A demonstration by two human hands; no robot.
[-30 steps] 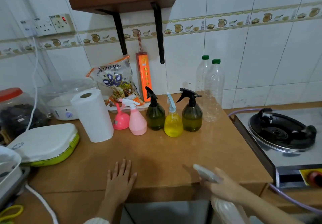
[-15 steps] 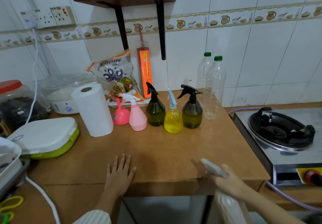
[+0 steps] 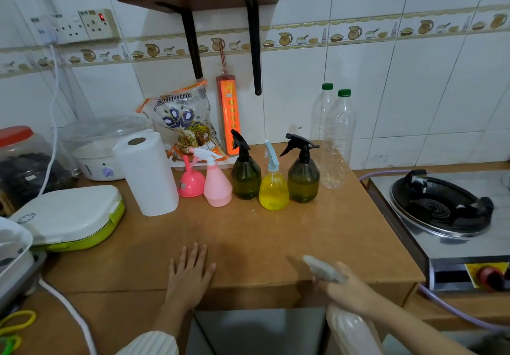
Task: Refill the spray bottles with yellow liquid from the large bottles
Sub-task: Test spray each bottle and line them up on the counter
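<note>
A wooden counter (image 3: 248,233), smooth and brown, carries a row of plastic spray bottles near the tiled wall. From the left: a squat pink spray bottle (image 3: 190,182), a pale pink cone-shaped spray bottle (image 3: 217,186), a dark green round-bellied spray bottle (image 3: 245,176) with a black trigger head, a see-through yellow spray bottle (image 3: 273,193) with a pale blue head (it holds yellow liquid through most of its belly), and a second dark green spray bottle (image 3: 303,179) with liquid in its lower part. All five stand upright, long axes vertical; the two black nozzles point left.

Behind them on the right stand two tall clear bottles (image 3: 338,139) with green caps, upright, just beside each other; whether they hold any liquid cannot be told.

The left hand (image 3: 190,274) lies flat on the counter's front edge, fingers straight and spread. The right hand (image 3: 345,291) grips the neck of a whitish spray bottle (image 3: 349,327) at the counter's front edge, its body below counter level, its white nozzle (image 3: 321,269) pointing up and left over the counter. Its contents are unclear.

A soft white paper towel roll (image 3: 146,173) stands on end left of the row.
</note>
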